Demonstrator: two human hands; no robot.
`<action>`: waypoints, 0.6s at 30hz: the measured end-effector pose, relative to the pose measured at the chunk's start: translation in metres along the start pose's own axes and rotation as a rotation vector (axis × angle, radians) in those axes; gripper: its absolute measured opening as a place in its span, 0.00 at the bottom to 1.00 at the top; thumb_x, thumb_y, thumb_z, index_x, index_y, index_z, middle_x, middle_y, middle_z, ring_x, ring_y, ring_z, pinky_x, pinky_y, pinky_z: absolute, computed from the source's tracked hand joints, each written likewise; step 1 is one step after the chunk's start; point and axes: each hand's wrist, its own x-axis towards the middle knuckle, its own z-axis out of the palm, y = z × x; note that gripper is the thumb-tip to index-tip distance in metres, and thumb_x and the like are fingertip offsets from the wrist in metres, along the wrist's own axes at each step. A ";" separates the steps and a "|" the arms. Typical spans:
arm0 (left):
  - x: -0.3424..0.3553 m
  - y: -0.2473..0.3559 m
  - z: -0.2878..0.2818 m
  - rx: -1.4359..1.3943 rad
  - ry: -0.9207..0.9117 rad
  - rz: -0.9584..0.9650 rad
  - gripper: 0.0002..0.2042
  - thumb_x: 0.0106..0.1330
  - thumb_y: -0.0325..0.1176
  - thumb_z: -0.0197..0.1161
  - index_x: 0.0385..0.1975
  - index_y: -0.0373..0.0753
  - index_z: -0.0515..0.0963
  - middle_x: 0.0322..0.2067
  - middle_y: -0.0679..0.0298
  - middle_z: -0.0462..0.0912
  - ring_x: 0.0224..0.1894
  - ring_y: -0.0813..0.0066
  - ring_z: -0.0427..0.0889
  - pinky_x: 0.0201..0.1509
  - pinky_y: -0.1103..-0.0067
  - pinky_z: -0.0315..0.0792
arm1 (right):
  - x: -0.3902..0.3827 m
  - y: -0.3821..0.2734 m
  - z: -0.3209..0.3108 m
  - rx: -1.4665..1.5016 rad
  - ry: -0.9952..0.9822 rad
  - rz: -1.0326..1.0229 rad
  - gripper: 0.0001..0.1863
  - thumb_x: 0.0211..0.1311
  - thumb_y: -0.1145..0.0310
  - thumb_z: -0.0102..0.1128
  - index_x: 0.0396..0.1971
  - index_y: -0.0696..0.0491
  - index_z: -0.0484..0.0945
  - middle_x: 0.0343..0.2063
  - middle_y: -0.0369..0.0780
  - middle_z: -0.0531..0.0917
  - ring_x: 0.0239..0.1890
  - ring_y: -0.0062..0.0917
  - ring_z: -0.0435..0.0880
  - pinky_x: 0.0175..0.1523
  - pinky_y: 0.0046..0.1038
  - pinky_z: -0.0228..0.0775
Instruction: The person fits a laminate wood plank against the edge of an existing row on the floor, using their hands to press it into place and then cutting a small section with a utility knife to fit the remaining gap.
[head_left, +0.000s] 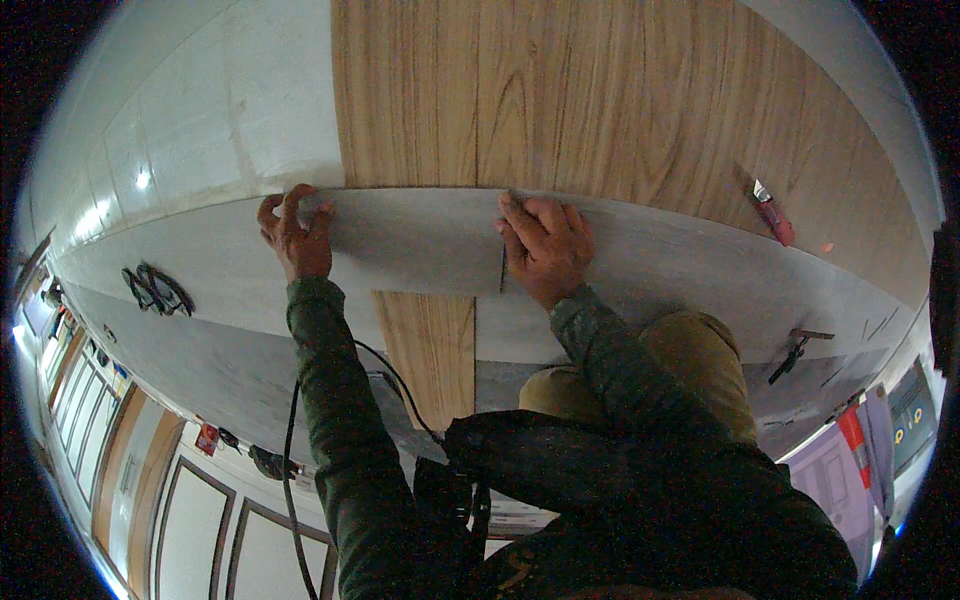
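Observation:
A grey plank [420, 240] lies across in front of me, its far long edge along the wood-look planks [560, 100]. My left hand [298, 235] is at the plank's left end, fingers spread and bent, tips down by the edge. My right hand [548, 245] is at the other end, its fingers curled together over the far corner, thumb side toward the dark end line. What lies under the right fingers is hidden. Nearer me, a short wood-look piece [430, 345] lies partly under the grey plank.
A red utility knife [772, 215] with its blade out rests on the planks at right. Coiled dark cord [157, 290] lies at left. A small dark hand tool [798, 352] is on the grey floor near my knee [700, 365]. A black cable [292, 450] hangs beside my left arm.

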 end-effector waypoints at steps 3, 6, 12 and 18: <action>-0.004 0.002 0.001 -0.012 0.009 0.001 0.18 0.50 0.31 0.70 0.42 0.55 0.80 0.52 0.56 0.65 0.57 0.51 0.63 0.60 0.60 0.61 | 0.000 0.000 -0.001 -0.003 0.020 -0.013 0.18 0.48 0.66 0.70 0.42 0.43 0.85 0.30 0.32 0.77 0.31 0.29 0.76 0.34 0.33 0.67; -0.003 -0.004 0.003 0.002 0.021 0.027 0.18 0.50 0.30 0.69 0.42 0.55 0.80 0.52 0.56 0.65 0.57 0.51 0.63 0.61 0.61 0.60 | 0.001 -0.002 0.000 0.039 0.027 -0.015 0.18 0.49 0.66 0.70 0.43 0.44 0.84 0.31 0.33 0.77 0.31 0.29 0.77 0.34 0.34 0.68; -0.007 -0.005 0.004 -0.012 0.011 0.015 0.19 0.51 0.29 0.68 0.44 0.56 0.79 0.54 0.56 0.65 0.57 0.52 0.64 0.61 0.61 0.59 | -0.003 -0.001 0.004 0.052 -0.016 0.005 0.18 0.50 0.66 0.70 0.44 0.45 0.84 0.33 0.35 0.78 0.33 0.31 0.78 0.36 0.34 0.69; -0.011 0.012 0.008 0.049 0.049 0.006 0.22 0.49 0.30 0.68 0.47 0.55 0.77 0.53 0.58 0.69 0.59 0.55 0.65 0.61 0.61 0.58 | -0.002 0.005 0.007 0.064 0.095 -0.037 0.17 0.49 0.67 0.70 0.43 0.46 0.85 0.31 0.36 0.78 0.32 0.31 0.78 0.37 0.34 0.70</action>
